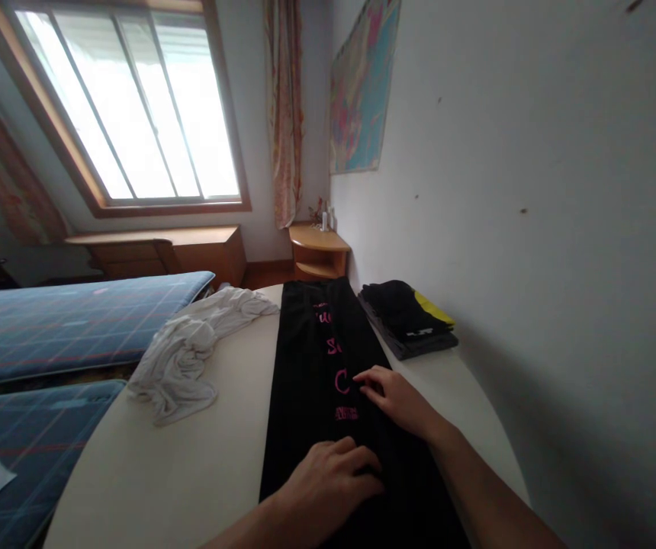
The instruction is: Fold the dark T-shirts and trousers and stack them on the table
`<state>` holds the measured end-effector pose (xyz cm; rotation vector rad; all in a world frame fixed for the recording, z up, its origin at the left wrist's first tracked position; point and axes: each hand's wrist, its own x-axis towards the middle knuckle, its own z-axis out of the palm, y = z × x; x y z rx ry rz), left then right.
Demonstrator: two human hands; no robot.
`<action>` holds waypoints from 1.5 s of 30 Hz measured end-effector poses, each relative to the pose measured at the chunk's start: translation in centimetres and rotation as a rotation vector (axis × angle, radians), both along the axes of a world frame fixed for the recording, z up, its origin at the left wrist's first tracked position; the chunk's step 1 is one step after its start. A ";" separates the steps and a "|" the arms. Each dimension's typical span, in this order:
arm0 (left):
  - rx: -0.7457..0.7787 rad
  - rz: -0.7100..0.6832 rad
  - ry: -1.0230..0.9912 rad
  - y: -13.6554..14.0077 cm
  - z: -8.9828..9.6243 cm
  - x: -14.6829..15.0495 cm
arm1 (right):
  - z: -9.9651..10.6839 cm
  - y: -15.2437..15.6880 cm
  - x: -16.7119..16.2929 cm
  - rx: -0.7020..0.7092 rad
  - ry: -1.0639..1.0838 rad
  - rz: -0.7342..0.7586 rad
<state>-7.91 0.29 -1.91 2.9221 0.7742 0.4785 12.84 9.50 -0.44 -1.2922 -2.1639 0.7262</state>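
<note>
A long black garment (305, 381) with pink lettering down its middle lies lengthwise on a round white table (202, 473). My left hand (336, 476) rests on its nearer part, with loosely bent fingers and the thumb apart from them. Further up, my right hand (393, 396) touches the cloth beside the pink letters, fingers stretched out and the thumb apart. Neither hand visibly grips a fold. The garment's near end runs out of view under my arms.
Crumpled white clothing (184, 351) lies at the table's left. A stack of folded dark clothes (405, 316) with a yellow patch sits at the right, near the wall (505, 137). Beds with blue plaid mattresses (76, 320) stand to the left; a small corner shelf (319, 240) is behind.
</note>
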 end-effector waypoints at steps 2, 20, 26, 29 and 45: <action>0.013 -0.004 0.008 -0.1 0.2 0.1 | 0.1 -0.1 0.0 -0.007 0.010 0.000; 0.134 -0.074 0.059 0.2 1.6 -0.9 | -2.6 1.6 2.9 0.203 -0.361 -0.371; 0.208 -0.086 0.021 0.0 1.7 -0.9 | -1.5 1.0 1.4 0.334 -0.275 -0.353; 0.192 -0.104 0.068 0.0 1.6 -1.0 | -0.4 0.0 -0.3 0.339 -0.149 -0.190; -0.037 -0.179 0.146 0.1 2.4 -2.5 | 0.4 2.0 -3.5 0.176 -0.285 -0.045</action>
